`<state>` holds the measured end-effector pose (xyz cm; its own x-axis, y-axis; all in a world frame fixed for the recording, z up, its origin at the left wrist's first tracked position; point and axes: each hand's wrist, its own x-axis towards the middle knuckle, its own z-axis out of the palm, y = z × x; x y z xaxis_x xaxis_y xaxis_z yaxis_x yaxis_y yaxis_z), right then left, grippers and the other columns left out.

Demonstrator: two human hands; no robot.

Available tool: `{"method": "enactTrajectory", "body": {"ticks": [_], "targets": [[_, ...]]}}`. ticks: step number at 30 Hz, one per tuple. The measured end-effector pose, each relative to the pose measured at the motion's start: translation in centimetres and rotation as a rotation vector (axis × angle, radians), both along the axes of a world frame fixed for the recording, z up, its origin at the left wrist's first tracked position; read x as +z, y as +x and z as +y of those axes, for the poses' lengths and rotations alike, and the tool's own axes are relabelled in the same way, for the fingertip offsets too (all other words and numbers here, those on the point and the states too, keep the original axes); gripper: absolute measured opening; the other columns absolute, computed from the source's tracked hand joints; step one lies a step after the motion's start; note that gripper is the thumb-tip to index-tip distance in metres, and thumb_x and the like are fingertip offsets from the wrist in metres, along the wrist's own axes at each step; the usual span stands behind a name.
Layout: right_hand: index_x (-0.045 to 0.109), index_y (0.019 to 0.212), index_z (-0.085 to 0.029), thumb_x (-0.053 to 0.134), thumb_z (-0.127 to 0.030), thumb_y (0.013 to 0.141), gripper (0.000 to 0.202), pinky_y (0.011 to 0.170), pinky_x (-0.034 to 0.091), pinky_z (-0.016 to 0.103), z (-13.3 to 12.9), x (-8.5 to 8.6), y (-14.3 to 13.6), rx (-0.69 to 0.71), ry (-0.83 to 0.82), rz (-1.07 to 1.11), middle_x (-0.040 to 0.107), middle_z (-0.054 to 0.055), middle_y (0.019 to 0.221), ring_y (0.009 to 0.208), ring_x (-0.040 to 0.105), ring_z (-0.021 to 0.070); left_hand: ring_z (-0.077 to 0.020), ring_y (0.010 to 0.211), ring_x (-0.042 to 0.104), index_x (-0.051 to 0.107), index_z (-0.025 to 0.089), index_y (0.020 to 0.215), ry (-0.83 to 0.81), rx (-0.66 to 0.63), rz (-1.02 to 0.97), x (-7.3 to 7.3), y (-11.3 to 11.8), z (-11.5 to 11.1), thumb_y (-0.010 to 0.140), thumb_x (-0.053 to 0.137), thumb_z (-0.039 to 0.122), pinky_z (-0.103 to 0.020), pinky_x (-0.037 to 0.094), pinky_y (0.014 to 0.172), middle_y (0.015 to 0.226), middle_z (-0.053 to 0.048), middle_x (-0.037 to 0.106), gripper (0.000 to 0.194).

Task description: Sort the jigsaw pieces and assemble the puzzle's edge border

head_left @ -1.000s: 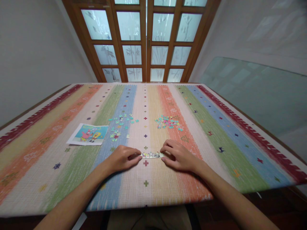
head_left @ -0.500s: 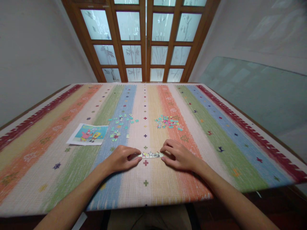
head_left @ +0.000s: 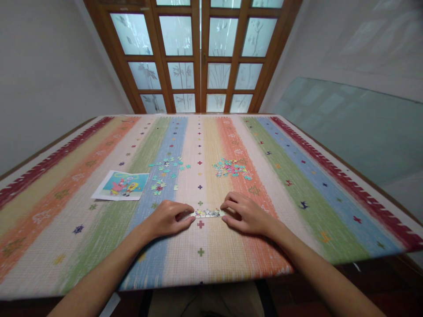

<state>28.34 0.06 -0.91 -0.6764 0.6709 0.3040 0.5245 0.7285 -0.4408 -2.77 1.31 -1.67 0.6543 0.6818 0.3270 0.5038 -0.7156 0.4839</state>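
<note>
A narrow strip of joined jigsaw puzzle pieces (head_left: 207, 213) lies on the striped tablecloth in front of me. My left hand (head_left: 170, 217) pinches its left end between thumb and fingers. At the opposite end, my right hand (head_left: 244, 213) grips the strip the same way, with the fingertips covering that edge. Beyond the hands, loose puzzle pieces (head_left: 166, 164) are scattered on the blue stripe. A denser heap of colourful pieces (head_left: 230, 168) sits further right. To the left rests a printed cartoon picture (head_left: 123, 186) on white paper.
The striped tablecloth (head_left: 297, 237) covers a wide table whose near edge runs just below my forearms. Wooden doors with frosted panes (head_left: 201, 57) stand behind the table. A glass-like panel (head_left: 350, 127) leans by the right wall.
</note>
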Motion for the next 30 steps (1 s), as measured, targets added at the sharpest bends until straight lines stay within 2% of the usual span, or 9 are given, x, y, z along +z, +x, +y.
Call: {"method": "enactTrajectory", "body": {"ticks": [18, 30], "targets": [[0.066, 0.104, -0.017, 0.056, -0.027, 0.096, 0.016, 0.079, 0.049, 0.038, 0.12, -0.28, 0.05, -0.007, -0.009, -0.004, 0.062, 0.011, 0.097, 0.088, 0.058, 0.0228, -0.0097, 0.045, 0.047, 0.073, 0.016, 0.107, -0.022, -0.006, 0.035, 0.1, -0.14, -0.07, 0.092, 0.062, 0.033, -0.023, 0.034, 0.051, 0.055, 0.005, 0.056, 0.025], [0.065, 0.103, -0.018, 0.056, -0.026, 0.096, 0.014, 0.079, 0.05, 0.038, 0.01, 0.0, -0.06, -0.012, -0.019, -0.013, 0.062, 0.011, 0.097, 0.087, 0.059, 0.0232, -0.0104, 0.045, 0.049, 0.073, 0.016, 0.105, -0.02, 0.005, 0.036, 0.39, -0.05, -0.21, 0.094, 0.06, 0.034, -0.023, 0.034, 0.05, 0.056, 0.004, 0.058, 0.024]]}}
